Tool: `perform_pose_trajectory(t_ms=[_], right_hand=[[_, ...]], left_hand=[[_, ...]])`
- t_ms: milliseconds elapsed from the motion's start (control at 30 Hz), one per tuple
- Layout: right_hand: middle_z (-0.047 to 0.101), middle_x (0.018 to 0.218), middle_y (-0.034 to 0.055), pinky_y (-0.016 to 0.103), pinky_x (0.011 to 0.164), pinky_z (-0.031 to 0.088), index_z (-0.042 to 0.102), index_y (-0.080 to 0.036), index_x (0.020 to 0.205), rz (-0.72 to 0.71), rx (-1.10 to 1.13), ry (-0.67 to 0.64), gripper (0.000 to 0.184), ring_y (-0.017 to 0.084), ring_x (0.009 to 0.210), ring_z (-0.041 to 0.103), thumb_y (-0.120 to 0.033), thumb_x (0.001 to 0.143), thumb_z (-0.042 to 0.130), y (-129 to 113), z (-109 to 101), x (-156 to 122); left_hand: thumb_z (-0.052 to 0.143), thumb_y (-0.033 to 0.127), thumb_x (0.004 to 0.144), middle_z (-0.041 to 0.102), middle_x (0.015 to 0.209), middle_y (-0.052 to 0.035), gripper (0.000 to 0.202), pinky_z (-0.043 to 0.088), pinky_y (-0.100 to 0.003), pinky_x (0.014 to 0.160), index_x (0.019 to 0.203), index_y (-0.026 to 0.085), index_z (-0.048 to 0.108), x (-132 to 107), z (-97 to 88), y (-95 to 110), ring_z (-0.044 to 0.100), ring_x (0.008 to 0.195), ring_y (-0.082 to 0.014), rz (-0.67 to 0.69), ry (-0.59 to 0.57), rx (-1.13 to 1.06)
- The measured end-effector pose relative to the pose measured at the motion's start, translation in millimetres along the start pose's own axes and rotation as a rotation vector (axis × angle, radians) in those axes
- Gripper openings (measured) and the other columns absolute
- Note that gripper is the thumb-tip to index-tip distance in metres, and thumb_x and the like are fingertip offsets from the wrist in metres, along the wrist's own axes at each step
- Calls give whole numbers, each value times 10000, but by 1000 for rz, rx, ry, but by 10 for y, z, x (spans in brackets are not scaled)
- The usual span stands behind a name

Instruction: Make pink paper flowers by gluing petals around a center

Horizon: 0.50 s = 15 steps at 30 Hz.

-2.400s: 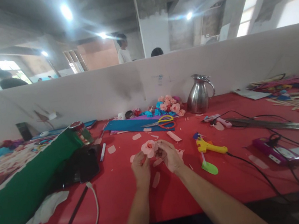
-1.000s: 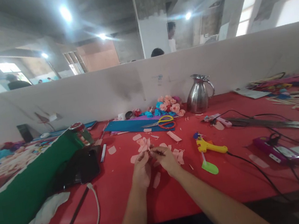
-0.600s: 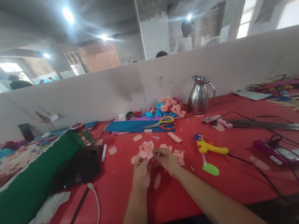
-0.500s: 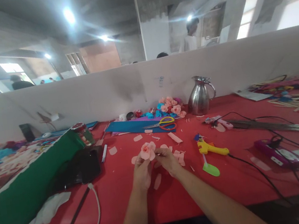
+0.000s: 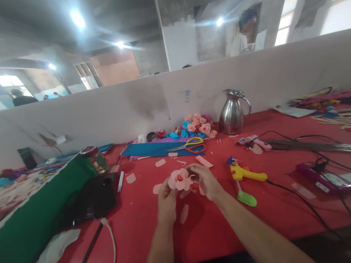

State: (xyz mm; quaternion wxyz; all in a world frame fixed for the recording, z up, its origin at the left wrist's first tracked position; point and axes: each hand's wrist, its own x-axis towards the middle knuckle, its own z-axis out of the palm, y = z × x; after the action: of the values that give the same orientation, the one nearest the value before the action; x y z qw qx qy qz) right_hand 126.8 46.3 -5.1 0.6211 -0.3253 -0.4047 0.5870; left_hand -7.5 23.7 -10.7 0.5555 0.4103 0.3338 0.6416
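Observation:
A pink paper flower [image 5: 179, 179] with an orange centre is held up over the red table [image 5: 209, 227]. My left hand [image 5: 166, 201] pinches it from below, fingers closed on its base. My right hand [image 5: 206, 180] curls round the flower's right side, fingertips on the outer petals. Loose pink petal pieces [image 5: 184, 213] lie on the table under and around both hands.
A yellow glue gun [image 5: 246, 174] with a green stand lies right of my hands, its black cable trailing right. Scissors [image 5: 190, 143], blue sheets, finished flowers [image 5: 199, 123] and a steel jug [image 5: 233, 112] stand behind. A green roll [image 5: 36, 214] lies left. A person stands beyond the partition.
The flower has turned to face me and looks fuller, with its petals spread wider. My right hand has shifted up and round its right side. The person behind the partition has walked right.

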Motion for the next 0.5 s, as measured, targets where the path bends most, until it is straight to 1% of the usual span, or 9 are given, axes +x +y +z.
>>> perform_pose_trajectory(t_ms=[100,200,333,433,500], right_hand=[[626,719,30,239,599,387,650,-161,723,7,59,-49,205,140,656,529,-357,710,588,-21,7,-27],[620,702,9,249,626,394,653,-172,718,4,88,-75,183,132,640,522,-351,716,615,14,32,-43],[613,657,-6,237,607,380,669,-172,714,-17,67,-61,150,112,599,512,-318,683,661,49,38,-29],[620,635,-1,234,573,373,674,-171,732,-18,49,-16,160,109,571,513,-321,684,645,44,44,-29],[637,676,7,237,574,397,673,-176,753,0,29,-19,150,115,586,528,-299,676,632,42,66,-53]], left_hand=[[728,148,629,705,932,-45,250,462,-258,787,874,176,686,-1,-5,-6,624,886,-185,1,-6,31],[726,156,644,704,941,-47,261,454,-260,793,901,178,686,2,-10,-10,625,883,-184,0,-31,58],[723,156,650,706,945,-54,263,449,-267,808,909,177,689,21,-25,-19,628,888,-183,-21,-44,40],[739,149,622,712,923,-58,244,448,-274,835,861,172,699,40,-36,-18,632,892,-182,-47,-8,-43],[753,146,597,716,899,-56,232,451,-281,847,822,172,703,50,-40,-11,637,886,-181,-74,27,-106]])
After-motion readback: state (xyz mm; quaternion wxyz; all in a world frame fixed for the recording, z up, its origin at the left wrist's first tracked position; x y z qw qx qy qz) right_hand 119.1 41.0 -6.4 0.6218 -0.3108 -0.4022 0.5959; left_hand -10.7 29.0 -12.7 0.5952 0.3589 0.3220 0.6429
